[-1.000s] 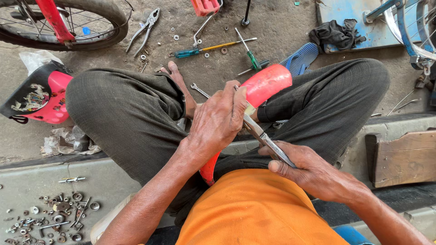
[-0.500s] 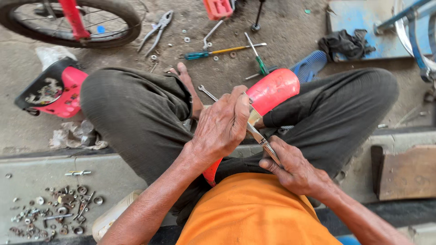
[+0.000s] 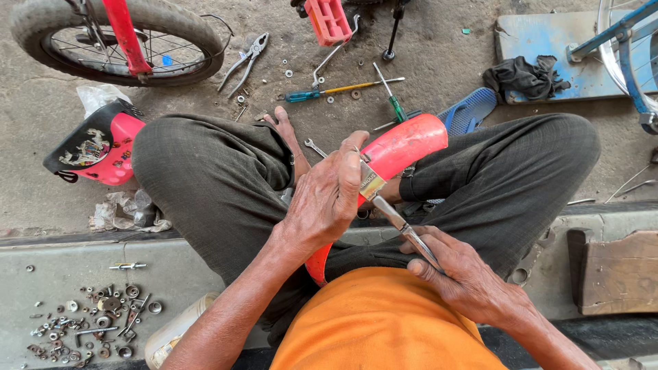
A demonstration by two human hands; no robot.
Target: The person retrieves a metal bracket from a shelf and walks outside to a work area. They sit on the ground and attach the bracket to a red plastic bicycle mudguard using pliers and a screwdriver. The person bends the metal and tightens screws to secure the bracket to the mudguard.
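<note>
Curved red plastic bicycle fender lies across lap, under left hand, which clamps it. Right hand, nearer body, grips slim metal wrench; wrench head meets fender beside left thumb. Green-handled screwdriver on floor beyond hands.

Few labels, no signs or screens. Small pale rectangular label w/ dark print sits on the metal tool, just by the left hand thumb. Pink seat at left on the floor carries a white-and-gold picture sticker on its black top. Plastic bottle at bottom edge has a yellowish label, too blurred to detail.
</note>
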